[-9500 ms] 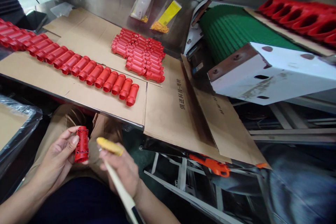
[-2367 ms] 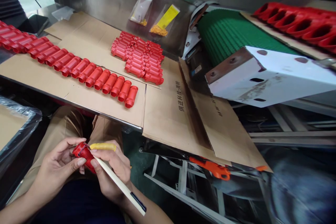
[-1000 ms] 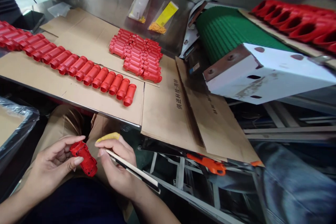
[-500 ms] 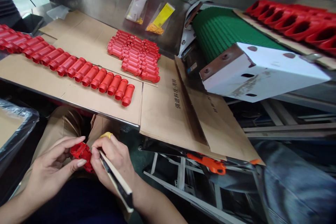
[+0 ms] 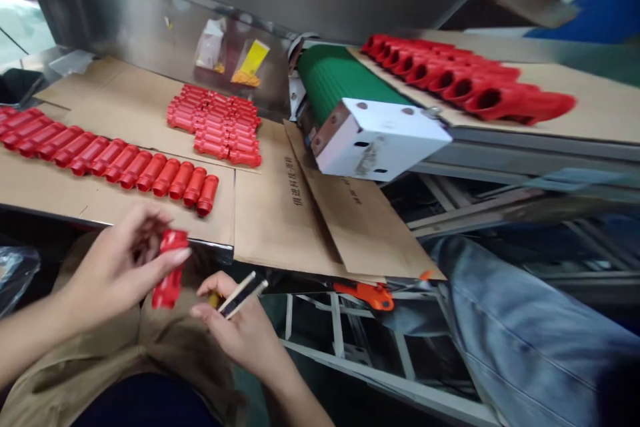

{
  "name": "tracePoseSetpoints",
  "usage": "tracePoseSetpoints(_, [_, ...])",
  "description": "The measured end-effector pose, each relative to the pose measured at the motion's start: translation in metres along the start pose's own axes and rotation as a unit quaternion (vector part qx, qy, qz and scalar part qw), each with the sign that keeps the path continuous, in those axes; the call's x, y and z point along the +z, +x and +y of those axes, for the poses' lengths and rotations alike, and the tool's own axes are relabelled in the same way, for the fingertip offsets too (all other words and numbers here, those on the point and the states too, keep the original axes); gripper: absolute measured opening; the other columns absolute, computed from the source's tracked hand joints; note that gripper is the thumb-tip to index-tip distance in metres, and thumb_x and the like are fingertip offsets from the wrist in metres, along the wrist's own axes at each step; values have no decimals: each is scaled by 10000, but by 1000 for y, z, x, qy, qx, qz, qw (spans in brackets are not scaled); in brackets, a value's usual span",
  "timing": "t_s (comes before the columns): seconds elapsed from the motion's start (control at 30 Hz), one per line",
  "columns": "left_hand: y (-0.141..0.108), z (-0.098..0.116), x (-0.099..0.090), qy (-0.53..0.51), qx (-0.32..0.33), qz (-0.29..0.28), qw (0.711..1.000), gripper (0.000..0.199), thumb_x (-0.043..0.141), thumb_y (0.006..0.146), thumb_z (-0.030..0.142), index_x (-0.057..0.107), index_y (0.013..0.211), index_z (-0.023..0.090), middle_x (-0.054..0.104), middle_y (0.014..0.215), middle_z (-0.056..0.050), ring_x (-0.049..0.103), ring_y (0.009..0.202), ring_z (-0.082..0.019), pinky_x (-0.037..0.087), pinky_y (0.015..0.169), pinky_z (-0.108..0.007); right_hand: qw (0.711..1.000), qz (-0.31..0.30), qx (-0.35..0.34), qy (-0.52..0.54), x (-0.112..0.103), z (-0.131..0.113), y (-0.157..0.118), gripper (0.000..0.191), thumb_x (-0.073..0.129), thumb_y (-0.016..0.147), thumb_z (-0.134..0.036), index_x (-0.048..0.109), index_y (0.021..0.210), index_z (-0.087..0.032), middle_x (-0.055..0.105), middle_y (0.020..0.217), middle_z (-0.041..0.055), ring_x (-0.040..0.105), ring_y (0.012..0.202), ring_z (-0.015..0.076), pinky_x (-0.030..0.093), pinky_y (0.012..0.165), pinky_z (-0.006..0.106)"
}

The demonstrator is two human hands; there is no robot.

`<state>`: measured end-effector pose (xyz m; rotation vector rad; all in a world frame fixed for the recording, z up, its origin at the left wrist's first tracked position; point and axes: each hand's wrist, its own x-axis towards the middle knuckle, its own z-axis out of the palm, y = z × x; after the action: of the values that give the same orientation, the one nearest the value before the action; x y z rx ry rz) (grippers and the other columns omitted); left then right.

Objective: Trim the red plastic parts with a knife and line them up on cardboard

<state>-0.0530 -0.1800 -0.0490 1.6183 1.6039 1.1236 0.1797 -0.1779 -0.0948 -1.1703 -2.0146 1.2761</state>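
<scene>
Left hand (image 5: 113, 273): narrow grip, fingers curled and fingertips pinching the upper end of a ribbed red plastic cylindrical part (image 5: 169, 273).

Held part position: tilted slightly from vertical, above the lap, just below the cardboard-covered bench edge and apart from the other parts. Its surface detail is blurred.

Right hand (image 5: 240, 330): narrow grip, closed on a slim cream-and-black stick (image 5: 240, 295), which lies tilted across the fingers, near the held part but not touching it.

Yellow tip: a small yellow piece (image 5: 214, 300) shows beside the right fingers, partly hidden. Its form cannot be told.

Bench: a brown corrugated cardboard sheet (image 5: 150, 217) bears a long diagonal row of red plastic cylinders (image 5: 150, 173) and a packed block of red plastic cylinders (image 5: 215, 127).

Right side: a green ribbed conveyor belt (image 5: 335, 73) runs beside a white metal box with a rusty plate (image 5: 380, 140). Large hollow red parts (image 5: 450, 77) lie on a raised cardboard sheet.

Rear wall: two clear plastic bags (image 5: 230, 53) rest against brushed steel.

Lower right: an orange plastic tool (image 5: 365, 295) lies below the cardboard; another person's blue denim leg (image 5: 515, 327) stands well apart from the hands.
</scene>
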Motion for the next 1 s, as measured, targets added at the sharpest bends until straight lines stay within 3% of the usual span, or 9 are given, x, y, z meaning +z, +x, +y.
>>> tracePoseSetpoints(0.07, [57, 27, 18, 263, 90, -107, 955, 323, 566, 1025, 482, 633, 1112, 178, 751, 905, -83, 756, 835, -256, 618, 747, -365, 998, 35, 1, 55, 9, -5, -3, 260, 788, 944, -448, 697, 1008, -214, 572, 726, -56, 503, 615, 125, 389, 619, 254])
tracePoseSetpoints(0.17, [122, 54, 57, 365, 112, -141, 913, 269, 621, 1016, 344, 676, 1159, 123, 770, 1091, -173, 756, 1038, -335, 604, 882, -472, 991, 67, -6, 116, 12, -9, -9, 334, 844, 896, -503, 693, 965, -213, 622, 780, -42, 531, 627, 117, 409, 616, 245])
tracePoseSetpoints(0.3, [152, 55, 89, 448, 80, -170, 874, 309, 713, 1016, 412, 721, 1188, 154, 770, 1111, -89, 754, 959, -242, 630, 874, -456, 988, 108, 9, 115, 0, 6, -22, 410, 822, 900, -602, 710, 917, -209, 602, 723, -40, 521, 608, 118, 377, 572, 239])
tracePoseSetpoints(0.4, [171, 49, 75, 485, 80, -137, 860, 415, 613, 1065, 462, 667, 1341, 157, 772, 1101, -103, 756, 945, -261, 622, 855, -472, 988, 129, 23, 83, -10, 26, -29, 529, 766, 893, -739, 729, 899, -211, 590, 675, -36, 512, 602, 123, 352, 548, 237])
tracePoseSetpoints(0.53, [227, 30, 29, 529, 78, -56, 843, 346, 529, 1056, 261, 687, 1246, 18, 723, 1214, -330, 690, 1188, -440, 551, 895, -539, 988, 130, -48, 64, -12, 37, -20, 627, 615, 946, -821, 730, 836, -214, 629, 647, -7, 548, 567, 132, 360, 530, 248])
tracePoseSetpoints(0.7, [281, -13, 4, 535, 84, -50, 839, 216, 720, 996, 342, 729, 1099, 153, 745, 1220, -118, 688, 1169, -296, 551, 1000, -505, 982, 155, -102, 40, -7, 22, -4, 614, 497, 1064, -718, 679, 759, -218, 640, 619, 3, 577, 548, 132, 380, 531, 253])
tracePoseSetpoints(0.87, [251, -11, -27, 491, 108, -15, 865, 227, 593, 984, 253, 694, 987, 50, 747, 1141, -173, 677, 1271, -412, 525, 1018, -488, 986, 148, -66, 49, -4, 14, -3, 510, 589, 1073, -580, 676, 734, -209, 645, 630, 0, 602, 587, 130, 453, 593, 238])
tracePoseSetpoints(0.93, [206, -3, -45, 456, 113, -8, 883, 476, 387, 1050, 409, 677, 1137, 42, 720, 1025, -45, 750, 1132, -335, 553, 948, -425, 979, 160, -27, 122, -1, 14, -2, 438, 643, 1041, -585, 723, 818, -217, 630, 648, -10, 565, 551, 119, 444, 541, 227])
tracePoseSetpoints(1.0, [143, 1, -54, 322, 141, -26, 936, 590, 479, 999, 587, 722, 1229, 101, 742, 854, 21, 779, 820, -228, 598, 782, -323, 965, 163, 13, 207, 2, 10, 0, 377, 693, 1004, -599, 752, 992, -227, 591, 664, -37, 484, 481, 94, 398, 460, 209])
